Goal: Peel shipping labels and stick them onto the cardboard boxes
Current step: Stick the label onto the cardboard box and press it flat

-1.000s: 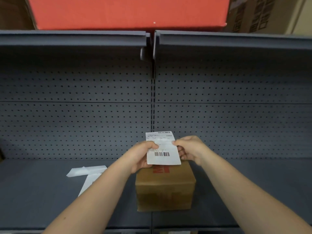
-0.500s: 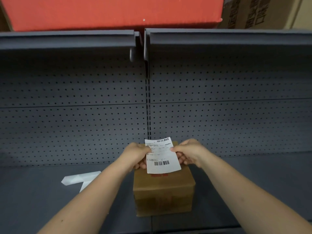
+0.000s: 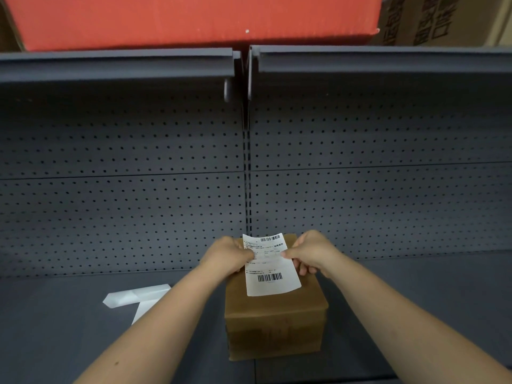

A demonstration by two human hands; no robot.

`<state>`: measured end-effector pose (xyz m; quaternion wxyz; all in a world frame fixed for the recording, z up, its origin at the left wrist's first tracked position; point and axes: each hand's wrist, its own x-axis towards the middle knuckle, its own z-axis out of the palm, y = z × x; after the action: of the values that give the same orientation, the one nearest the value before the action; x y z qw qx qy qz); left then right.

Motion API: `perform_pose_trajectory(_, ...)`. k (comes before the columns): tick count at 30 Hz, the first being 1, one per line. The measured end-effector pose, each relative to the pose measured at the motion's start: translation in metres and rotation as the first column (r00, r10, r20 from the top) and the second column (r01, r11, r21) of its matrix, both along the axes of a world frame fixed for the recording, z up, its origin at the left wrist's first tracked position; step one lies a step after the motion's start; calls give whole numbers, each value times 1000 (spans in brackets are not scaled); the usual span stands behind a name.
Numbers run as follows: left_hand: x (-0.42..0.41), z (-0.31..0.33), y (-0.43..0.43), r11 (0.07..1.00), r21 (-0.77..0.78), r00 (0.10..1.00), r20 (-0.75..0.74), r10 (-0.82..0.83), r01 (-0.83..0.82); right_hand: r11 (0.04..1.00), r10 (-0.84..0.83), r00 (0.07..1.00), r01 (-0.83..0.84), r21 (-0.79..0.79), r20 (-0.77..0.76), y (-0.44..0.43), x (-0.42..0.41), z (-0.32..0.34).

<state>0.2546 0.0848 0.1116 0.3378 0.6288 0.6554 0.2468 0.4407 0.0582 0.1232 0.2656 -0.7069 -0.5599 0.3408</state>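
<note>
A small brown cardboard box stands on the dark grey shelf, in the lower middle of the view. Over its top I hold a white shipping label with two barcodes, printed side towards me. My left hand pinches the label's left edge and my right hand pinches its right edge. The label's lower end hangs over the box's top; whether it touches the cardboard I cannot tell.
Two white strips of backing paper lie on the shelf to the left of the box. A perforated grey back panel rises behind. An upper shelf edge carries a large red box and brown cartons.
Both hands have lowered the label from in front of the back panel down over the box's top. The label now covers the red print on the box.
</note>
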Motion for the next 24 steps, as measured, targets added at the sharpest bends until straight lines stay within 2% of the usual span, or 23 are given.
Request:
perform_pose_trajectory(9, 0, -1, 7, 999, -34, 999, -39, -2, 1, 1000, 24, 998, -23, -22, 66, -1, -1, 2)
perform_pose_trajectory(24, 3, -4, 5, 1000, 4, 976, -217, -3, 3, 998, 56, 973, -50, -34, 223, 2, -8, 1)
